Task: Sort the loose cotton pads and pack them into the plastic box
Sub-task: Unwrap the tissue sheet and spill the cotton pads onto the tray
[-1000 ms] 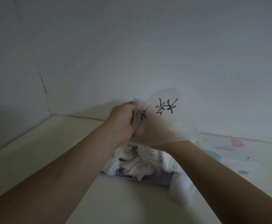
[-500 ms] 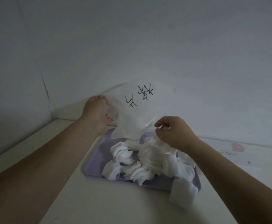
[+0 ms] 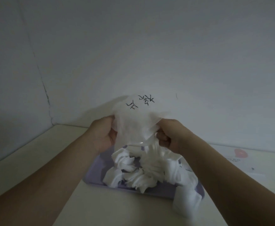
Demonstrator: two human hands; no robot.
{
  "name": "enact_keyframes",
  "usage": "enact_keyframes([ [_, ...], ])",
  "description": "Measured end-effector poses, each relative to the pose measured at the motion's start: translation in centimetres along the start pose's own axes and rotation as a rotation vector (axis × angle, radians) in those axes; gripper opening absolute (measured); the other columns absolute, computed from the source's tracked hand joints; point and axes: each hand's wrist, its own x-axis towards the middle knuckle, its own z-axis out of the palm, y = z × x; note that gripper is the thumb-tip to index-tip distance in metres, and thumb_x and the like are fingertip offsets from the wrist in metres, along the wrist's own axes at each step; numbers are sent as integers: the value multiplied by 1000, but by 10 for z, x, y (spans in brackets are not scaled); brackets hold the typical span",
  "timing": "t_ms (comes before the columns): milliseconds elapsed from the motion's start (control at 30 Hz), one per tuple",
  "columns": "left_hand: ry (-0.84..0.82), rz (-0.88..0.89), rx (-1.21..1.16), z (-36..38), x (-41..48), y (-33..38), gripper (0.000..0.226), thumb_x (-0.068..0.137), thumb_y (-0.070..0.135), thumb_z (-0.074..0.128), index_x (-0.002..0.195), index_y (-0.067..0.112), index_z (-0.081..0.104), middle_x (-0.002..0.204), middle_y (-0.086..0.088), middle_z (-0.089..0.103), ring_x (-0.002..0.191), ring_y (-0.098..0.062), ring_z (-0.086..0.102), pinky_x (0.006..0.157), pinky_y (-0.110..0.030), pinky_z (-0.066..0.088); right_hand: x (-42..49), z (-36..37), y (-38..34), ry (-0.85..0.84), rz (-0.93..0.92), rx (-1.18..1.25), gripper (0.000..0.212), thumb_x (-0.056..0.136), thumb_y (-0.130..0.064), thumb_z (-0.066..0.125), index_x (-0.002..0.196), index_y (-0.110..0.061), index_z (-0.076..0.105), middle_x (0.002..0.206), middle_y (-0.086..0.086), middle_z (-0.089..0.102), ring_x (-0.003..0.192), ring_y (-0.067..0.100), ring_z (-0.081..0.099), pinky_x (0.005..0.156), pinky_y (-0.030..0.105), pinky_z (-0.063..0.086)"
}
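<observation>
My left hand (image 3: 104, 136) and right hand (image 3: 169, 136) each clamp a side of the marked plastic bag (image 3: 136, 121), apparently mouth down to empty it. The cotton pads (image 3: 141, 172) heap on the lilac tray (image 3: 97, 170) at 6 o'clock, with one stray pad (image 3: 187, 203) at 4 o'clock.

Dim, flat bluish light, soft focus (slightly grainy), wide-angle bending at edges
</observation>
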Motion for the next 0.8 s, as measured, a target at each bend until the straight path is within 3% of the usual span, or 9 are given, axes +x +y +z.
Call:
enact_keyframes([
  [133, 307, 225, 424, 6, -12, -1, 30, 89, 25, 57, 104, 1, 69, 101, -16, 71, 77, -24, 59, 76, -36, 47, -1, 7, -7, 163, -133, 11, 14, 97, -11, 60, 84, -9, 56, 53, 3, 38, 36, 13, 27, 43, 21, 23],
  [200, 347, 494, 518, 12, -25, 5, 49, 92, 44, 54, 123, 7, 64, 131, -16, 64, 107, -27, 63, 91, -38, 49, -2, 9, -11, 209, -177, -31, 14, 98, -5, 50, 85, -6, 57, 56, 6, 36, 33, 11, 27, 40, 22, 24],
  [267, 217, 605, 782, 21, -43, 4, 75, 94, 65, 52, 152, 19, 42, 163, -7, 34, 148, -23, 36, 118, -40, 33, -4, 11, -15, 231, -150, -51, 27, 96, 1, 44, 72, -9, 49, 56, 6, 32, 30, 10, 25, 35, 19, 24],
  [367, 228, 639, 1127, 26, -59, 3, 106, 88, 70, 58, 164, 24, 1, 172, 2, -18, 159, -23, -8, 128, -51, 10, -5, 12, -19, 321, -211, -219, 27, 93, -3, 52, 67, -7, 49, 56, 11, 40, 36, 16, 35, 34, 17, 28],
  [500, 181, 1126, 1142, 25, -66, 3, 66, 99, 51, 49, 155, 18, 39, 169, -6, 23, 157, -26, 17, 125, -55, 22, -6, 12, -20, 355, -270, -284, 13, 83, 4, 50, 75, -3, 59, 57, 14, 50, 42, 21, 42, 37, 19, 35],
  [600, -38, 822, 1307, 37, -69, -6, 91, 88, 72, 56, 159, 21, 28, 168, 2, 25, 155, -18, 23, 124, -46, 28, -9, 15, -14, 235, -267, -104, 18, 86, 7, 50, 79, 1, 64, 61, 14, 63, 45, 21, 57, 47, 25, 50],
  [667, -15, 736, 1388, 33, -59, -11, 80, 93, 59, 59, 158, 22, 30, 164, 0, 34, 149, -20, 35, 117, -43, 38, -11, 12, -6, 130, -281, -35, 15, 97, 1, 56, 90, 1, 69, 64, 12, 66, 49, 21, 62, 54, 31, 57],
  [733, 70, 779, 1262, 26, -49, -7, 33, 102, 43, 50, 123, 20, 62, 123, -6, 68, 118, -30, 63, 95, -44, 53, -11, 3, 0, 67, -293, -43, 18, 102, -13, 64, 98, 3, 71, 71, 13, 65, 50, 17, 61, 54, 31, 56],
  [800, 159, 760, 1228, 20, -40, -3, 34, 106, 37, 42, 81, 18, 54, 75, -4, 62, 81, -36, 65, 72, -44, 54, -11, -11, 2, -1, -275, -89, 19, 103, -18, 66, 103, 0, 74, 82, 14, 68, 57, 17, 61, 54, 29, 54],
])
